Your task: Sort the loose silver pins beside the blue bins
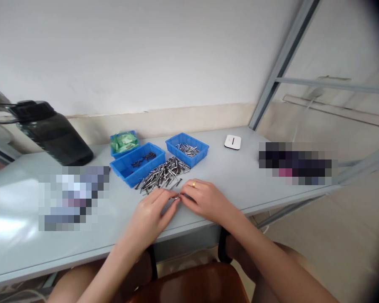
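My left hand [154, 210] and my right hand [202, 198] meet over the table near its front edge, fingertips pinched together. Between them shows a small shiny metal piece [176, 197], apparently a screw, mostly hidden by the fingers. A gold ring [193, 184] is on my right hand. Just beyond the fingers lies a loose pile of long metal screws [162, 173]. Behind it on the left, a blue bin [129, 176] holds several dark screws [145, 158]. Farther right, another blue bin [199, 159] contains silver screws [188, 149].
A small blue bin with green plastic packaging [124, 142] stands at the back left, near a large dark water bottle [55, 134]. A white square device [233, 142] lies at the back right. Blurred-out items rest at both sides of the grey table [123, 235]. A metal frame post [282, 63] rises at the right.
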### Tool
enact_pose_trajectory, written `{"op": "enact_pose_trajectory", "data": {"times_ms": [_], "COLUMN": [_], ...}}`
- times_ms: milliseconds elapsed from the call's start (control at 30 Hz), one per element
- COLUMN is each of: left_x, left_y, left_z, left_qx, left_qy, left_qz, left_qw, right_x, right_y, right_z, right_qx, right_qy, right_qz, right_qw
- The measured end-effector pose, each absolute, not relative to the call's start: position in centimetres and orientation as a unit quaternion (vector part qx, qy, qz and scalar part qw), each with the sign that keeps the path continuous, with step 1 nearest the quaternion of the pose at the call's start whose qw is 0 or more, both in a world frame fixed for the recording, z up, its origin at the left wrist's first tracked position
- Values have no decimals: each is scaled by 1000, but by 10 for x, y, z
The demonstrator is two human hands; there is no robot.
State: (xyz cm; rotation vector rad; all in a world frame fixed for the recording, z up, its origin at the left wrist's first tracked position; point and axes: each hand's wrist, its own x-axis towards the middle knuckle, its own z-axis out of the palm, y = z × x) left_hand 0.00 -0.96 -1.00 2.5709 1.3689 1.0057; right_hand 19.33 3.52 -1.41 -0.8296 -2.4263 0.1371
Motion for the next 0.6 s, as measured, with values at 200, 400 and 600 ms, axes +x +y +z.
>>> {"op": "enact_pose_trajectory", "data": {"times_ms": [200,400,600], "left_x": [0,0,0], "left_y": [-8,-8,-7], "left_z": [-11,-11,-11], "left_qx": [816,817,820], "left_qy": [480,481,472], "left_qz": [322,318,324], "left_qw": [14,5,6], "right_x": [194,194,194], "right_y": [32,32,34], "right_z": [-13,-14,-15], "right_qx": [-310,-340,-348], "right_qy": [-896,-872,-878], "right_qz": [48,58,42], "right_qw": [314,348,325]}}
